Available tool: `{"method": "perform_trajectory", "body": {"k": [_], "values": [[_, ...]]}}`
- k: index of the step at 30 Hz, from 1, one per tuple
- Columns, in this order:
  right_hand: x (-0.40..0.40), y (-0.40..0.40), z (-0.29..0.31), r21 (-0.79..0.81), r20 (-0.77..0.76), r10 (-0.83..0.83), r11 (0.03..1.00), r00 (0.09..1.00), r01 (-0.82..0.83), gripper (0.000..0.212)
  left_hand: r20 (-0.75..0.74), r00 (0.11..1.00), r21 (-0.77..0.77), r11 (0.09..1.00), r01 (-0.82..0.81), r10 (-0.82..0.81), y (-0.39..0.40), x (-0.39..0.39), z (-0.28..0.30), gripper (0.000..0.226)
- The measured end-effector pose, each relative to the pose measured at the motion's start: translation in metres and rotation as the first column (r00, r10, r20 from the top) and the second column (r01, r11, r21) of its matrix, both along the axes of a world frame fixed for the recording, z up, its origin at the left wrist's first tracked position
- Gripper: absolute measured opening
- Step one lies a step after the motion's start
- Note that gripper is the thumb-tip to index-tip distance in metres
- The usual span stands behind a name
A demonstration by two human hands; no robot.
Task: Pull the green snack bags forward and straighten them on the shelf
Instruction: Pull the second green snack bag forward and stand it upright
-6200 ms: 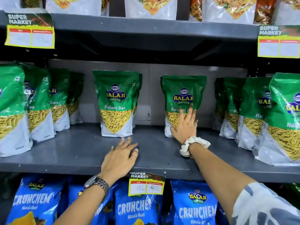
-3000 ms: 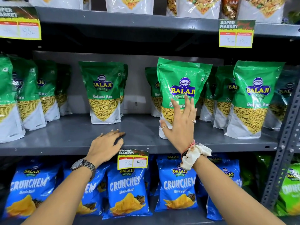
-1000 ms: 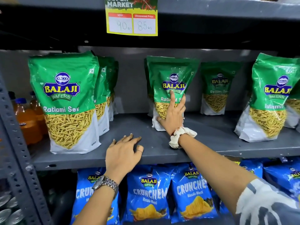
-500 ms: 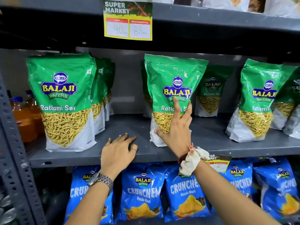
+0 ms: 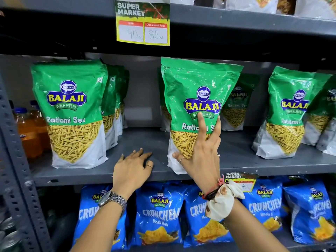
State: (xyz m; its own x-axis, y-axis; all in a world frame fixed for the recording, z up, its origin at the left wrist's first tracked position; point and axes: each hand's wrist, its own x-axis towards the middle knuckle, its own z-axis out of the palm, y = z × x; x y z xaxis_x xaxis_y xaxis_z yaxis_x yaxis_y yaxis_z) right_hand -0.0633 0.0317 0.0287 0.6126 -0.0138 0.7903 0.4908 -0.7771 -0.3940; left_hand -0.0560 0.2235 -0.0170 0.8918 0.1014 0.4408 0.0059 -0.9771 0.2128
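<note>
Green bag (image 5: 196, 99) pulled forward, right hand (image 5: 201, 157) gripping; left hand (image 5: 132, 170) beside.

Right hand (image 5: 201, 157) is gripping a green snack bag (image 5: 196, 99) at shelf (image 5: 236, 160) front; left hand (image 5: 131, 170) is resting flat on shelf.

My left hand (image 5: 132, 170) wears a thin ring on one finger, with a silver metal-link watch (image 5: 113, 199) at the wrist. My right hand (image 5: 201, 157) has a ring on the thumb and another further along, plus red and dark thread bands (image 5: 214, 190) and a cream scrunchie (image 5: 222, 202).
</note>
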Motion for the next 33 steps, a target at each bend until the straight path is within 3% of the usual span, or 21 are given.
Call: {"method": "perform_trajectory", "body": {"k": [9,14,21,23,27,33], "values": [[-0.004,0.001,-0.006,0.01,0.018,0.052,0.999,0.998,-0.052,0.109,0.009,1.0,0.003,1.0,-0.005,0.005,0.0,0.0,0.0,0.058],[-0.011,0.0,-0.009,-0.003,0.073,-0.027,1.0,0.997,0.027,0.118,-0.001,1.0,-0.002,1.0,0.0,0.0,-0.001,-0.001,0.001,0.059],[-0.014,-0.009,-0.023,-0.202,0.094,-0.072,0.975,0.993,0.089,0.097,0.044,0.999,0.007,1.0,-0.016,0.015,-0.002,0.001,-0.002,0.07],[-0.009,-0.011,-0.028,-0.205,0.075,-0.012,0.978,0.997,0.027,0.088,0.063,0.998,0.021,1.0,-0.011,0.009,-0.002,0.0,-0.002,0.078],[-0.002,-0.016,-0.03,-0.137,0.065,0.135,0.983,0.989,-0.125,0.09,0.075,0.997,0.024,1.0,-0.013,0.012,-0.002,-0.001,-0.002,0.079],[0.011,-0.012,-0.029,-0.122,0.072,0.17,0.98,0.983,-0.16,0.085,0.056,0.998,0.012,1.0,-0.01,0.01,-0.001,0.001,-0.002,0.063]]}}
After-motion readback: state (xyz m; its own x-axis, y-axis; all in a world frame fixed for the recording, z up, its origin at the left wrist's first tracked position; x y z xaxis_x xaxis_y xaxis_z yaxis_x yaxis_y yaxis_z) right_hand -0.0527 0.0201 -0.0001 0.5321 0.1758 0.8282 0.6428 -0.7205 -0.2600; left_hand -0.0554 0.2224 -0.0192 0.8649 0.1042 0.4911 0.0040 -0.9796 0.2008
